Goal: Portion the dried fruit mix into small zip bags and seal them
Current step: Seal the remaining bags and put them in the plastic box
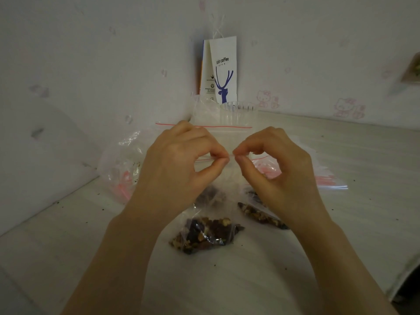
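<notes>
My left hand (181, 160) and right hand (277, 164) are extending in from the near edge of the table (250, 280), side by side above its middle. Each hand is pinching the red zip strip of a small zip bag (230, 173) between thumb and forefinger; the two pinches are almost touching at the strip's centre, and the other fingers are curling loosely. The bag is hanging below my fingers, above the table's middle, with a portion of dried fruit mix (210, 196) sitting in its bottom.

A filled bag (204, 235) is lying flat on the table just nearer than the held one. A second filled bag (261, 215) is lying to its right, partly hidden under my right wrist. A pile of empty zip bags (327, 178) is lying toward the right edge, beyond my right hand. A crumpled clear bag (122, 164) is resting against the left edge.

Toward the far corner, a large clear zip bag (211, 114) is standing upright, with a clear plastic cup (238, 109) beside it. A white paper coffee bag (223, 69) is leaning in the wall corner behind them.
</notes>
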